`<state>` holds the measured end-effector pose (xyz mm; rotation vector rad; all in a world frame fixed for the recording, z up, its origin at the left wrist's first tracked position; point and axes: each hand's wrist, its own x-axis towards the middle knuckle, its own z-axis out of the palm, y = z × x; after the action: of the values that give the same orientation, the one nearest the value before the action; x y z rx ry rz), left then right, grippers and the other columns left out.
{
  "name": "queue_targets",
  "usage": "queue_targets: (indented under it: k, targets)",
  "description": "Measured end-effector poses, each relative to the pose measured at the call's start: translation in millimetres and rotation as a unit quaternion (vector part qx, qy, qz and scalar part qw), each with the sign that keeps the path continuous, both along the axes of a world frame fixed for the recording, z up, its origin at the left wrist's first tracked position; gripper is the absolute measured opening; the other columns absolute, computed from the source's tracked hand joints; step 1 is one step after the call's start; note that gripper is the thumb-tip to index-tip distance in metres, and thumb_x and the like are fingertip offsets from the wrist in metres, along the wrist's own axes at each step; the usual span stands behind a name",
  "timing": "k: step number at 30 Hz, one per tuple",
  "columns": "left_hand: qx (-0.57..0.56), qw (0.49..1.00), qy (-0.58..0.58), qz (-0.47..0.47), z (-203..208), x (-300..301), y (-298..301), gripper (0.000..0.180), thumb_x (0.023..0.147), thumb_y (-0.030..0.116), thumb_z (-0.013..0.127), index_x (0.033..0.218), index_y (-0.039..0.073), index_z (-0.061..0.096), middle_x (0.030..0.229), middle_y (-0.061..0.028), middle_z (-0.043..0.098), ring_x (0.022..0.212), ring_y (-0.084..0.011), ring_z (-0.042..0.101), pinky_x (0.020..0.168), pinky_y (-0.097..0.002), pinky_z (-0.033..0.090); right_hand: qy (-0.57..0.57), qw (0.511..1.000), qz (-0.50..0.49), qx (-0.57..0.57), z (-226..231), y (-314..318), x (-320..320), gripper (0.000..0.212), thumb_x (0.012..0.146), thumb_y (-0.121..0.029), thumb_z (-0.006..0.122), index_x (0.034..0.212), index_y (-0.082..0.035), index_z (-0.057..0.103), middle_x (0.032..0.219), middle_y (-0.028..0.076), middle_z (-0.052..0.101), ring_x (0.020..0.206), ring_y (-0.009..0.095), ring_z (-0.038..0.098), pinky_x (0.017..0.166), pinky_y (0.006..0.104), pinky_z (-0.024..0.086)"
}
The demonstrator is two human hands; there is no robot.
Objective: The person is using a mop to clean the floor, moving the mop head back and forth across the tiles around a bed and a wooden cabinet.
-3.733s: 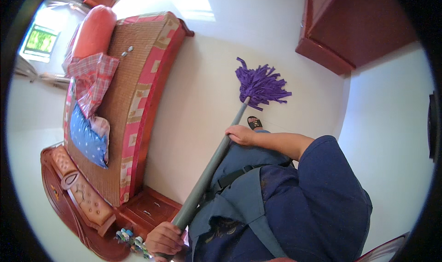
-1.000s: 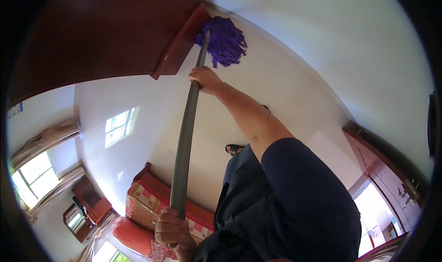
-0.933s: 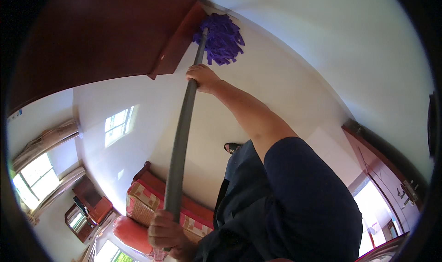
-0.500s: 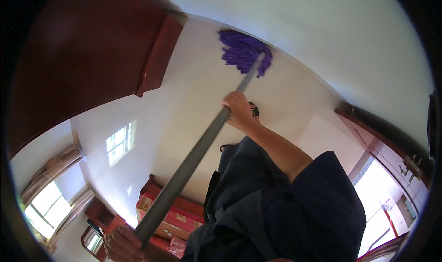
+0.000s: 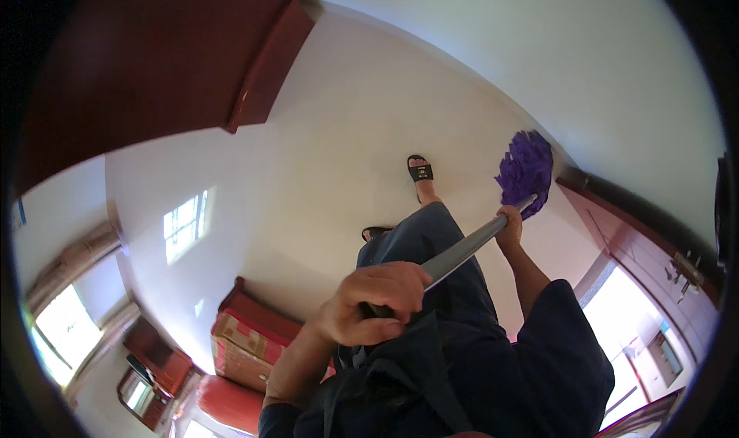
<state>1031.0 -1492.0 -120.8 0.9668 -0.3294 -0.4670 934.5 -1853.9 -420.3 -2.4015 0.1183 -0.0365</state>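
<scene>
A mop with a purple strip head [image 5: 526,168] and a grey pole [image 5: 466,255] lies slanted across in front of me. Its head rests on the pale floor [image 5: 331,122], close along the foot of the right-hand wall. My right hand [image 5: 509,226] is wrapped round the pole a short way above the mop head. Nearer my body, my left hand [image 5: 379,301] grips the upper end of the pole, with the fingers curled over it. Between the hands the pole passes in front of my dark trousers.
A dark red wooden cabinet [image 5: 146,61] stands at the upper left. Behind me on the left are a cardboard box [image 5: 246,351] and red furniture [image 5: 231,402]. An open doorway [image 5: 627,338] with a door [image 5: 643,261] is at right. My sandalled foot [image 5: 420,168] stands mid-floor.
The mop head has moved right and nearer along the wall, toward the door. My left hand has come from the lower left to the middle, and my right hand has moved right.
</scene>
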Motion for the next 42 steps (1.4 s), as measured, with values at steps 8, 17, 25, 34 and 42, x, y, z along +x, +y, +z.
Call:
queue_targets:
  k: [8,17,25,34,42]
  targets:
    - [-0.014,0.985,-0.155,0.068,92,-45,147,0.020,0.071,0.019,0.061,0.057,0.007,0.054,0.056,-0.0045,0.057,0.048,-0.0188,0.055,0.048,-0.0366,0.044,-0.117,0.989,0.059,0.070,66,217,80,0.019,0.061,-0.002,0.064,0.072,-0.007,0.050,0.075,0.011,0.054,0.075,0.032,0.052,0.070,0.0380,0.042]
    - [0.282,0.851,-0.217,0.386,115,-202,128,0.031,0.078,0.029,0.063,0.057,0.009,0.052,0.064,-0.0038,0.056,0.056,-0.0194,0.056,0.057,-0.0353,0.047,-0.159,0.922,0.257,0.243,49,394,126,0.019,0.065,0.003,0.059,0.078,-0.007,0.049,0.088,0.009,0.056,0.089,0.031,0.051,0.080,0.0390,0.040]
    - [0.329,0.742,-0.195,0.550,136,-286,81,0.032,0.082,0.032,0.049,0.056,0.012,0.047,0.054,0.0002,0.046,0.047,-0.0162,0.047,0.058,-0.0336,0.042,-0.106,0.860,0.406,0.291,70,446,30,0.013,0.060,-0.005,0.061,0.069,-0.010,0.053,0.073,0.007,0.054,0.076,0.028,0.051,0.068,0.0371,0.038]
    - [0.268,0.655,-0.183,0.682,173,-313,75,0.033,0.085,0.034,0.040,0.057,0.016,0.035,0.044,0.0039,0.029,0.040,-0.0085,0.031,0.052,-0.0292,0.030,-0.023,0.837,0.498,0.227,101,382,-15,0.008,0.060,-0.007,0.061,0.065,-0.008,0.054,0.067,0.010,0.056,0.071,0.030,0.054,0.068,0.0398,0.041]
    - [0.175,0.768,-0.206,0.580,189,-273,20,0.038,0.085,0.035,0.043,0.052,0.019,0.034,0.039,0.0053,0.033,0.032,-0.0056,0.032,0.044,-0.0226,0.029,-0.022,0.899,0.388,0.200,117,216,-32,0.009,0.059,-0.008,0.062,0.065,-0.008,0.055,0.068,0.009,0.056,0.074,0.031,0.054,0.072,0.0403,0.041]
